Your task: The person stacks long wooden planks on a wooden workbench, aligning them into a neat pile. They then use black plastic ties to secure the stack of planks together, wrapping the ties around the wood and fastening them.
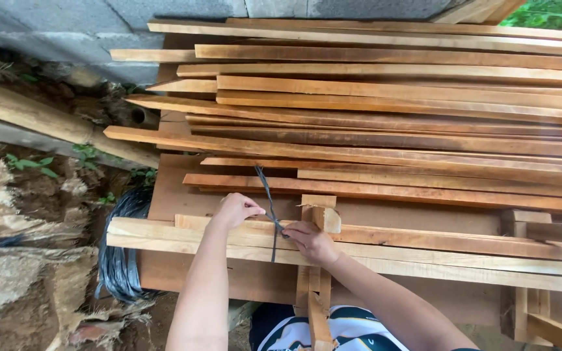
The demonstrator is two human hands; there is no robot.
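Note:
A thin dark strap (267,195) runs up from the near wooden slats (164,235) toward the stack. My left hand (237,209) pinches the strap just above the near slats. Beside it, my right hand (311,242) presses down on the same slats where the strap crosses, fingers closed on the strap's lower part. A short upright wooden piece (321,218) stands right behind my right hand. Both forearms come up from the bottom of the head view.
A big pile of long wooden slats (391,123) fills the bench up to a grey block wall (66,19). A coil of dark strapping (120,260) lies on the ground at left, near a bamboo pole (40,117) and dirt. More wood pieces (535,305) stand at lower right.

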